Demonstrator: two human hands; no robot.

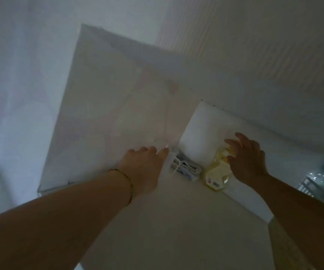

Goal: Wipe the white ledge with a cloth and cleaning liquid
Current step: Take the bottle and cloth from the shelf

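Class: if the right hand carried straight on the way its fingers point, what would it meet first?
Most likely the top of the yellow bottle, which sits just under the spread fingers of the right hand on the white ledge. Whether they already touch is unclear.

Dim, grey-blue light fills the frame, flat and without hard shadows. The ledge (pixel 202 129) at centre is the palest patch. Everything is soft, and the left hand (pixel 145 168), right hand (pixel 248 158) and bottle (pixel 218 172) are smeared by blur. Small glints (pixel 313 176) speckle the right edge. The lower corners bulge with wide-angle distortion.
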